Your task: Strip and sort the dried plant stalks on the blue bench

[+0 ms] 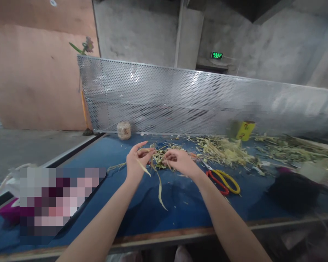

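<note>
My left hand (136,158) is at the middle of the blue table, its thumb and fingers closed on pale dried plant strips. One long strip (160,189) hangs down toward the table, and more strip ends stick out to the left of the hand. Just to the right, my right hand (177,160) has its fingers curled in a pinch at a thin strand near the same strips. Its fingertips partly hide what they hold. Behind and between both hands lies a heap of dry plant scraps (160,158). Scissors (224,182) with red and yellow handles rest right of my right hand.
A perforated metal panel (158,98) stands along the table's back. Before it are a whitish roll (124,130) and a yellow box (245,131). Dry husk-like strips (224,151) pile at right, near a dark bundle (293,191). A blurred-out object (62,200) lies left.
</note>
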`<state>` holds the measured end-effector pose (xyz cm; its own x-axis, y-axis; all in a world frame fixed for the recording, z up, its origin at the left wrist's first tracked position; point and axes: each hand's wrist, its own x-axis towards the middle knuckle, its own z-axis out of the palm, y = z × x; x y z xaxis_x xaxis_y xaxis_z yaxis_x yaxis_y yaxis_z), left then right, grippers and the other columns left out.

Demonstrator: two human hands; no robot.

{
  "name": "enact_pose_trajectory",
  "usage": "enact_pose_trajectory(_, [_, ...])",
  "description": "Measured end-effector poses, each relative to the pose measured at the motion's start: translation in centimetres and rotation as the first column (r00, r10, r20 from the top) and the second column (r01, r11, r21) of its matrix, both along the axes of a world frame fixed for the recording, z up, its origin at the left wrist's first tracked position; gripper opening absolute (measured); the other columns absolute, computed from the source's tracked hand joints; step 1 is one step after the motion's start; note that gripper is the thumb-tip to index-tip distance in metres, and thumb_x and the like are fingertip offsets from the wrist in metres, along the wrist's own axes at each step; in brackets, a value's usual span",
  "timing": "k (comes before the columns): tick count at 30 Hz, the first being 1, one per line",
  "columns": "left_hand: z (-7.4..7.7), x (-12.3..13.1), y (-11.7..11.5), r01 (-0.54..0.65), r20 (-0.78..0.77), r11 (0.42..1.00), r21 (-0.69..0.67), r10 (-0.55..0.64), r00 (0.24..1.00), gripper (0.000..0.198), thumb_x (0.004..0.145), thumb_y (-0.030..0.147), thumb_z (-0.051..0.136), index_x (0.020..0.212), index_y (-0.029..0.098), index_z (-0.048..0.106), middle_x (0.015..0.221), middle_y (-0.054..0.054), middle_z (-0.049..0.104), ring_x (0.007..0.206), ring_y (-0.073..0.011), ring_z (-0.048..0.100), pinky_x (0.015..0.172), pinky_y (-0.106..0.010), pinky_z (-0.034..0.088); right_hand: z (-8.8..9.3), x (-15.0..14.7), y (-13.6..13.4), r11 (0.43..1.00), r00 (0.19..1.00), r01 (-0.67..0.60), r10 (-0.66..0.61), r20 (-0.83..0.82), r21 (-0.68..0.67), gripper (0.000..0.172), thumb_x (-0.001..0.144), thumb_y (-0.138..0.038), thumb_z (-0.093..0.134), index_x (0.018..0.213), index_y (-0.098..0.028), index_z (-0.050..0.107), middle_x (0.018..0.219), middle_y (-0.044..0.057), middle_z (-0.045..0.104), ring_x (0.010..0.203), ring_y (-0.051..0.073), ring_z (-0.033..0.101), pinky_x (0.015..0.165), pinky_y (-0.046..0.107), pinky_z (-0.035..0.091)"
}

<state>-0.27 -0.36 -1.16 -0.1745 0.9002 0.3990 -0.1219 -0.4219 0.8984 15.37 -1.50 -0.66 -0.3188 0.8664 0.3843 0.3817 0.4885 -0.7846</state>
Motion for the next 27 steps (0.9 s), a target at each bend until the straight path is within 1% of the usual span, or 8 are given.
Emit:
enact_pose_trajectory(2, [-0.1,0.0,0.0,-0.006,-0.009,0.999,0.036,0.006,1.000,0.046,0.056,0.024,0.067,0.098,0.013,0.052,0.072,-0.006,0.064,0.059,-0.0151,0.060,0.041,-0.022,0.048,0.0,0.2,-0.1,0.999,0.996,-0.032,0.033,0.078,-0.017,0.011,0.073,-0.027,0.053,0.071,-0.017,0.057,0.061,0.000,0.057,0.057,0.011,0.053,0.055,0.022,0.041])
enact_pose_trajectory(8, [-0.3,0.3,-0.4,0.027,-0.158,0.988,0.155,-0.002,0.987,0.035,0.060,0.020,0.063,0.094,0.018,0.053,0.068,-0.003,0.064,0.059,-0.0138,0.060,0.047,-0.022,0.047,0.5,0.0,-0.9,0.991,0.954,-0.075,0.104,0.281,-0.113,0.036,0.073,-0.047,0.051,0.058,-0.015,0.058,0.043,-0.002,0.047,0.040,0.008,0.042,0.042,0.019,0.031])
enact_pose_trajectory(11, [-0.4,0.3,-0.4,0.047,-0.216,0.983,0.177,-0.008,0.976,0.034,0.061,0.019,0.062,0.094,0.018,0.053,0.070,-0.003,0.065,0.064,-0.0146,0.061,0.054,-0.023,0.047,0.6,-0.1,-1.0,0.985,0.955,-0.085,0.125,0.269,-0.153,0.042,0.083,-0.039,0.035,0.058,-0.015,0.058,0.042,-0.001,0.047,0.041,0.008,0.043,0.045,0.019,0.034])
enact_pose_trajectory(14, [-0.5,0.2,-0.1,0.029,-0.196,0.984,0.178,0.006,0.981,0.034,0.062,0.021,0.062,0.095,0.018,0.053,0.072,-0.004,0.065,0.066,-0.0149,0.061,0.056,-0.024,0.047,0.5,0.2,-0.9,0.986,0.951,-0.126,0.152,0.268,-0.110,0.028,0.080,-0.024,0.036,0.062,-0.016,0.056,0.049,-0.002,0.049,0.045,0.008,0.044,0.047,0.018,0.033])
enact_pose_trajectory(17, [-0.7,0.1,0.1,0.016,-0.146,0.985,0.169,0.009,0.989,0.035,0.062,0.022,0.062,0.095,0.017,0.052,0.072,-0.004,0.065,0.066,-0.0155,0.061,0.057,-0.025,0.047,0.4,0.4,-0.8,0.997,0.933,-0.061,0.039,0.358,0.048,0.010,0.071,-0.025,0.051,0.065,-0.018,0.055,0.051,-0.004,0.046,0.046,0.008,0.039,0.045,0.018,0.028])
enact_pose_trajectory(20, [-0.7,0.1,0.1,0.026,-0.151,0.985,0.171,0.000,0.989,0.035,0.062,0.023,0.063,0.095,0.017,0.053,0.072,-0.004,0.065,0.066,-0.0156,0.061,0.059,-0.026,0.048,0.3,0.1,-0.7,0.994,0.932,0.037,-0.070,0.355,0.101,0.030,0.068,-0.044,0.056,0.056,-0.017,0.054,0.046,-0.004,0.042,0.044,0.007,0.036,0.043,0.019,0.025])
enact_pose_trajectory(23, [-0.4,0.2,-0.2,0.050,-0.152,0.987,0.154,-0.026,0.988,0.037,0.060,0.023,0.064,0.096,0.016,0.054,0.071,-0.004,0.065,0.064,-0.0145,0.061,0.059,-0.025,0.047,0.1,-0.1,-0.2,0.993,0.989,0.029,-0.012,0.146,-0.116,0.060,0.078,-0.060,0.027,0.051,-0.015,0.055,0.039,-0.001,0.040,0.038,0.008,0.036,0.041,0.020,0.027])
enact_pose_trajectory(27, [-0.1,0.4,-0.7,0.078,-0.082,0.986,0.149,-0.066,0.994,0.044,0.060,0.024,0.065,0.101,0.015,0.051,0.072,-0.004,0.065,0.058,-0.0136,0.060,0.050,-0.023,0.046,-0.3,0.3,0.8,0.866,0.996,-0.053,0.013,-0.084,-0.497,0.069,0.078,-0.063,0.016,0.047,-0.014,0.053,0.034,-0.001,0.038,0.029,0.005,0.026,0.031,0.018,0.020])
